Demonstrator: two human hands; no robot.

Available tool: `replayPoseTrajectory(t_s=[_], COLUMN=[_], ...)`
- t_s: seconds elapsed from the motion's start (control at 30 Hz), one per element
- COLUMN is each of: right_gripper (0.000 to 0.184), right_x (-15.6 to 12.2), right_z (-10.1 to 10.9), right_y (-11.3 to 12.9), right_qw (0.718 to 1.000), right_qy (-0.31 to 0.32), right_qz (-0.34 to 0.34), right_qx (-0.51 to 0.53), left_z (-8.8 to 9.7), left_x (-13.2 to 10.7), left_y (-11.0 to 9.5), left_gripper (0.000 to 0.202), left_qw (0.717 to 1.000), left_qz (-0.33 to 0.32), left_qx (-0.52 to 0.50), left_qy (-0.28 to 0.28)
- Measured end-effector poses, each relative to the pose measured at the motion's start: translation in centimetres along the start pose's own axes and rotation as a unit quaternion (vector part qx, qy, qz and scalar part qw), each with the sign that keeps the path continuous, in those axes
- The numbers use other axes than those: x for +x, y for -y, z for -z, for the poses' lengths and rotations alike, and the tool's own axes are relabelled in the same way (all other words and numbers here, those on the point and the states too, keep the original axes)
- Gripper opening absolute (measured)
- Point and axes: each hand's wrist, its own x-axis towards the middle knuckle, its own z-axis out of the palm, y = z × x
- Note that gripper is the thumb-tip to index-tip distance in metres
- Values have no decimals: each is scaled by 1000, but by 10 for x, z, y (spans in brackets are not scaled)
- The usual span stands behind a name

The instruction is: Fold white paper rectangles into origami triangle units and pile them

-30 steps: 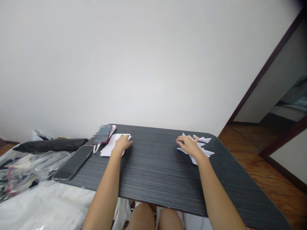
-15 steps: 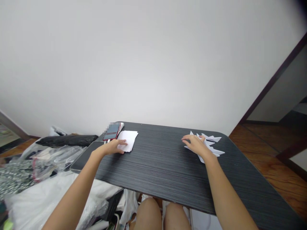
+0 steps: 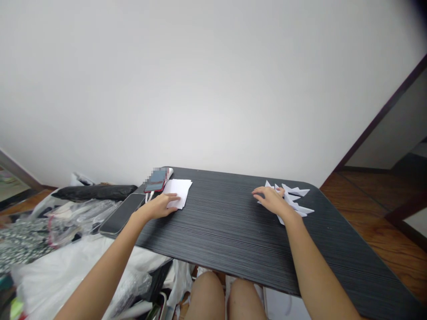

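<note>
A stack of white paper sheets (image 3: 182, 189) lies on the left side of the dark table. My left hand (image 3: 163, 206) rests at its near left edge, with fingers spread over the sheets and the thumb low at the near corner. Several white folded paper pieces with pointed ends (image 3: 302, 210) lie close together on the right. Above them is my right hand (image 3: 271, 200), its fingers loosely bent and apart, partly covering the pieces. Whether its fingertips touch the paper is hard to tell.
A red-edged phone (image 3: 155, 181) with white cables sits behind the stack, and a black phone-like slab (image 3: 122, 214) lies at the table's left edge. The black table (image 3: 220, 213) stands against a white wall (image 3: 213, 89). Plastic bags (image 3: 73, 262) are heaped at the left.
My left hand has shifted slightly right, further onto the paper stack, and its arm uncovers more of the black slab. My right hand has barely moved. The view has shifted slightly.
</note>
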Motion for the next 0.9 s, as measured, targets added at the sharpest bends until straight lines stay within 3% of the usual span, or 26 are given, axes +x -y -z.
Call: replayPoseTrajectory(t_s=[0.13, 0.27, 0.4, 0.5, 0.57, 0.67, 0.77, 0.9], right_gripper=[23, 23, 22, 24, 25, 23, 24, 21], right_x=[0, 0, 2, 10, 18, 25, 26, 25], right_z=[3, -14, -52, -76, -86, -93, -96, -97], right_y=[17, 62, 121, 156, 170, 177, 175, 174], right_qw=[998, 976, 893, 781, 715, 635, 597, 604], right_qy=[-31, -3, 129, 205, 207, 186, 172, 173], right_qz=[12, 63, 52, -53, -107, -109, -102, -114], right_qx=[48, 209, 429, 588, 659, 742, 777, 770], left_z=[-11, -21, -25, -28, -32, -39, -45, -51], left_x=[-4, -7, -7, -5, -4, -3, -1, 2], left_y=[-5, -8, -10, -16, -22, -31, -33, -27], left_gripper=[40, 33, 28, 28, 29, 30, 31, 33], left_qw=[996, 989, 989, 985, 982, 980, 973, 965], left_qz=[-26, -42, -37, -44, -66, -100, -137, -162], left_qx=[67, 117, 93, 86, 82, 72, 76, 57], left_qy=[-48, -77, -112, -143, -155, -159, -170, -197])
